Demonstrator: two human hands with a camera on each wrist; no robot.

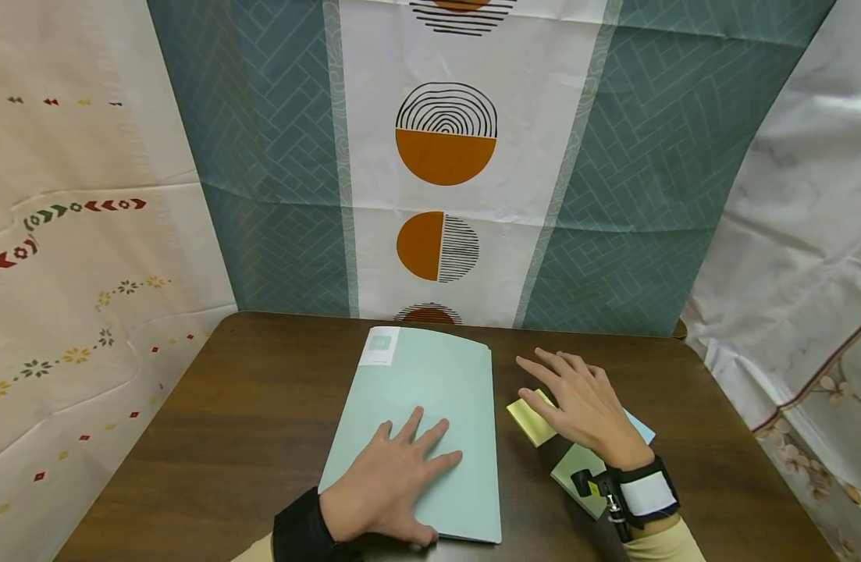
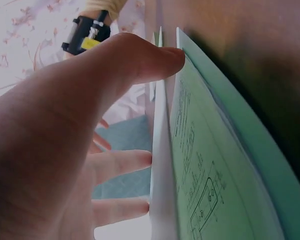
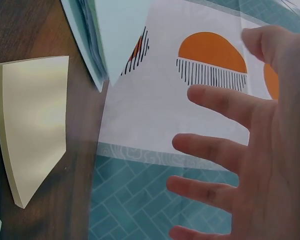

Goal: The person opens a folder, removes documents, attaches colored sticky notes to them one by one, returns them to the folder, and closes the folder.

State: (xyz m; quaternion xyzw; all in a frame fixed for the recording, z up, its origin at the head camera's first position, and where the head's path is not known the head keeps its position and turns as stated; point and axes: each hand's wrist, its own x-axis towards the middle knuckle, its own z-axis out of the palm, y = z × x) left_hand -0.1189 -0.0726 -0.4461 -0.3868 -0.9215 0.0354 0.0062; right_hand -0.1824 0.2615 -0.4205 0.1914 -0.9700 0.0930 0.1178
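A mint green folder with a white label lies closed on the table. My left hand rests spread on its cover, the thumb near the bottom edge. From the left wrist, printed papers show between the slightly parted covers. To the right, my right hand hovers with its fingers spread and nothing in them. Under and beside it are a yellow sticky note pad, a green pad and a blue pad, the blue one mostly hidden by the hand.
The brown wooden table runs back to a hanging teal and white cloth. Patterned cloths hang on the left and on the right.
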